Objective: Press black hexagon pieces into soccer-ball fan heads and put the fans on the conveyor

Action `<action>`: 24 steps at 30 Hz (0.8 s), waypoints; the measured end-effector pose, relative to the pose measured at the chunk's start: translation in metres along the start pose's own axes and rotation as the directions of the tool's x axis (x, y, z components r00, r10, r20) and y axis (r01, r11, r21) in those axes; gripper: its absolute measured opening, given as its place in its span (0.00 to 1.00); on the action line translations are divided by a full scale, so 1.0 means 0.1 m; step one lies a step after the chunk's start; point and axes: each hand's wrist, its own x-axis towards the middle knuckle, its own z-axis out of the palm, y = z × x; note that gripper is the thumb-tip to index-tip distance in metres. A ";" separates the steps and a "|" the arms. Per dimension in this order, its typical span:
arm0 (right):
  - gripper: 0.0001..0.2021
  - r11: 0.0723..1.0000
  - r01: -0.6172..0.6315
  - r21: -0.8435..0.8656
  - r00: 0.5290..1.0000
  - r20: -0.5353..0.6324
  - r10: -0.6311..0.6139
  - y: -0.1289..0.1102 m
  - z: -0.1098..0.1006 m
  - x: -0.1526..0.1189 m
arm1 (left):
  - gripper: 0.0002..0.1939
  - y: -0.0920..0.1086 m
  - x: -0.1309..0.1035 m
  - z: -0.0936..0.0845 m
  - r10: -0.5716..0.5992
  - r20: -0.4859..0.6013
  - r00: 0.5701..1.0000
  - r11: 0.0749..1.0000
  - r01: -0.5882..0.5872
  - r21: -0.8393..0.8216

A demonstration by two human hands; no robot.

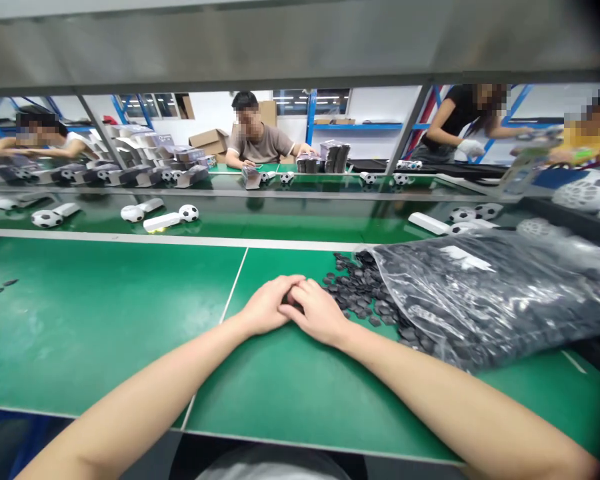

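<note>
My left hand (271, 304) and my right hand (317, 309) rest together on the green table (105, 320), touching at the fingertips. Both have curled fingers; whatever lies between them, if anything, is hidden. Just right of my right hand, a pile of small black discs (363, 287) spills from the mouth of a clear plastic bag (485, 293) full of dark pieces. Two loose black discs (3, 288) lie at the table's far left.
Beyond the table's pale edge strip (180, 238), a conveyor (280, 223) carries white handles with football-patterned balls (188, 213). Across it, several people work beside stacked boxes (150, 150). A black tray (575, 223) stands at the right. A metal shelf (280, 47) hangs overhead.
</note>
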 end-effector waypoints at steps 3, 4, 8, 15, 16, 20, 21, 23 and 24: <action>0.12 0.987 -0.055 -0.148 0.996 -0.072 0.045 0.19 -0.06 0.00 | 0.20 0.02 0.00 0.04 -0.094 -0.036 0.995 0.993 0.097 0.073; 0.11 0.979 -0.094 -0.182 0.993 -0.087 0.080 0.29 -0.08 0.00 | 0.19 0.02 0.00 0.05 -0.106 -0.042 0.993 0.991 0.109 0.081; 0.09 0.930 -0.320 -0.182 0.944 -0.143 0.297 0.73 -0.16 0.01 | 0.17 0.04 0.03 0.08 -0.112 -0.040 0.993 0.985 0.116 0.126; 0.13 0.955 -0.253 -0.153 0.965 -0.103 0.240 0.74 -0.17 -0.01 | 0.13 0.09 0.07 0.08 -0.066 0.031 0.997 0.971 0.057 0.233; 0.14 0.963 -0.217 -0.159 0.975 -0.084 0.205 0.68 -0.16 -0.02 | 0.13 0.09 0.09 0.07 -0.059 0.046 0.997 0.967 0.046 0.251; 0.15 0.968 -0.114 -0.224 0.993 0.008 0.119 0.54 -0.16 -0.02 | 0.13 0.05 0.19 0.08 -0.020 0.115 0.993 0.959 -0.014 0.283; 0.15 0.964 -0.122 -0.234 0.991 0.024 0.132 0.54 -0.17 -0.01 | 0.13 0.04 0.23 0.09 -0.010 0.127 0.992 0.962 -0.025 0.272; 0.14 0.958 -0.142 -0.248 0.986 0.054 0.160 0.54 -0.18 0.01 | 0.12 0.02 0.31 0.11 0.009 0.139 0.990 0.973 -0.041 0.228; 0.14 0.958 -0.141 -0.251 0.984 0.067 0.163 0.55 -0.19 0.02 | 0.12 0.02 0.34 0.12 0.016 0.138 0.990 0.978 -0.045 0.204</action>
